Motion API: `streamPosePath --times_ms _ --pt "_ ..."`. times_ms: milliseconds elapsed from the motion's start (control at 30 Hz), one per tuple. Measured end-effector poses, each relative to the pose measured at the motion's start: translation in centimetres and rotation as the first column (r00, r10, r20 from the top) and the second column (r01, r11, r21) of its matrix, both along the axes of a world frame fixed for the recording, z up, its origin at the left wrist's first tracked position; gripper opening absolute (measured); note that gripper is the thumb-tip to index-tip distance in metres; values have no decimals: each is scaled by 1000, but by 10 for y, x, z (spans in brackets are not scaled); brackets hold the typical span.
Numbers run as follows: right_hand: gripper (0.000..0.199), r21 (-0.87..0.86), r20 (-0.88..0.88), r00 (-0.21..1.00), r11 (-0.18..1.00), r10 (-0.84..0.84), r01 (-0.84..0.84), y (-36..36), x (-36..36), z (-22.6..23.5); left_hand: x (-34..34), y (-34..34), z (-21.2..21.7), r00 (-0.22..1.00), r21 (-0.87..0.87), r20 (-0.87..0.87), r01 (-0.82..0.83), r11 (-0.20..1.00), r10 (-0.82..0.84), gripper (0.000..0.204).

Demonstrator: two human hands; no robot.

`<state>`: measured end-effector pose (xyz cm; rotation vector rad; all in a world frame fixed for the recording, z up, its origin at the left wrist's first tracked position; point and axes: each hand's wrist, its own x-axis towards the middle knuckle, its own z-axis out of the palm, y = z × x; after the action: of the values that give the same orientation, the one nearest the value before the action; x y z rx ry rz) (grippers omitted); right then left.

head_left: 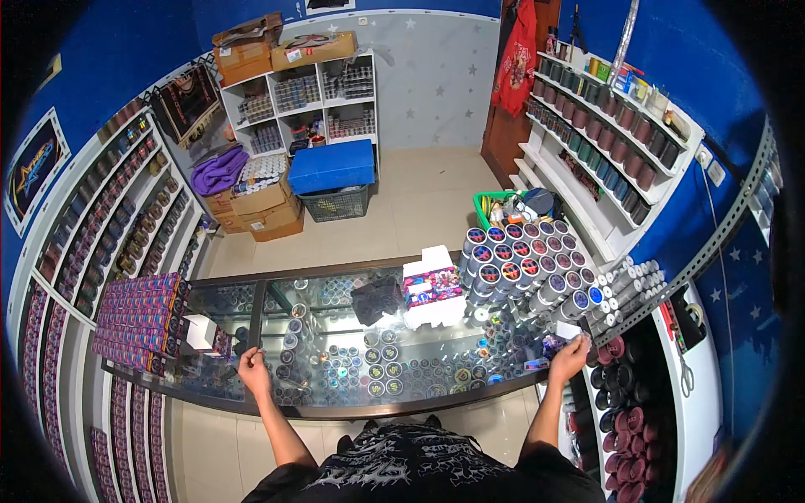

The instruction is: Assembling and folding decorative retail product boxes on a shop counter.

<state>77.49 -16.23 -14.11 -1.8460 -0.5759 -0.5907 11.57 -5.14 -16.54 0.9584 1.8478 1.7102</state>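
Note:
My left hand [254, 371] is above the front edge of the glass-topped counter [323, 407], its fingers curled together; whether they hold anything small is hidden. Just left of it stands an open printed box [220, 340] with a raised white flap, beside a large stack of purple and red patterned boxes [138, 323]. At the counter's right end my right hand [570, 359] has its fingers closed at a small pale piece [568, 330], too small to name. Purple printed pieces [552, 344] lie next to that hand.
Capped cylindrical containers [503, 260] stand in rows at the back right of the counter. Near its middle are an open patterned carton [433, 289] and a crumpled black bag [377, 299]. Filled shelves [126, 218] line the left; a metal rail [683, 272] crosses at right.

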Motion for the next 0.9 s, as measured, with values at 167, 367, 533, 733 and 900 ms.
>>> streamPosePath --times_ms 167,367,533,733,900 --pt "16 391 -514 603 792 610 -469 22 -65 -7 27 14 4 992 -10 -2 122 992 -122 16" --pt "42 449 -630 66 432 774 -782 49 -176 50 140 15 47 745 -49 40 667 743 -666 19" --pt "51 344 -645 -86 188 759 -920 65 -230 75 199 4 90 451 -98 330 890 446 -829 21" --pt "50 326 -659 -147 104 738 -939 77 -259 83 196 7 78 380 -125 275 925 359 -883 12" --pt "50 358 -669 -128 167 732 -919 82 -258 73 180 11 84 412 -159 299 911 381 -860 18"
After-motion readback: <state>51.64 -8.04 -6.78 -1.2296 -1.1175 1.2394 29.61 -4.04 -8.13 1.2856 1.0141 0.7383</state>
